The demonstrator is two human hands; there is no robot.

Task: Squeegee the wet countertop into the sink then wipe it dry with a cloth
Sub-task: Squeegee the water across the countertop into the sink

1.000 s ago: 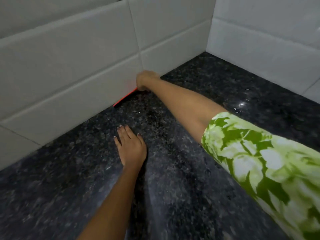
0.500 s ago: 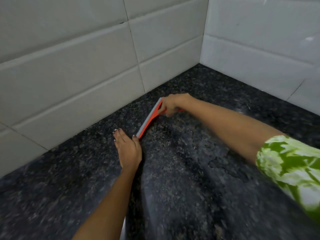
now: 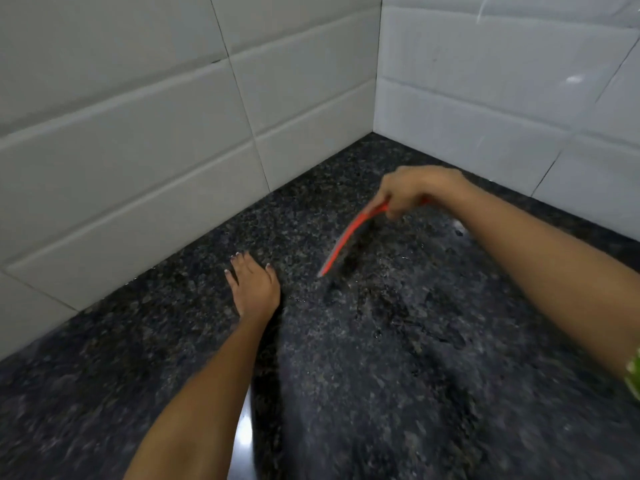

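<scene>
A red squeegee (image 3: 349, 239) with a grey blade rests its edge on the dark speckled granite countertop (image 3: 398, 358). My right hand (image 3: 415, 190) grips its handle from above, near the corner of the walls. Flat on the counter to the left lies my left hand (image 3: 254, 285), fingers spread, holding nothing. The stone in front of the blade looks wet, with small glinting droplets. No sink and no cloth are in view.
White tiled walls (image 3: 138, 161) rise on the left and at the back right (image 3: 502, 98), meeting in a corner behind my right hand. A green and white patterned sleeve (image 3: 633, 379) shows at the right edge.
My right hand has pulled the squeegee away from the left wall, across the counter toward me and to the right. My left hand has stayed flat in place.
</scene>
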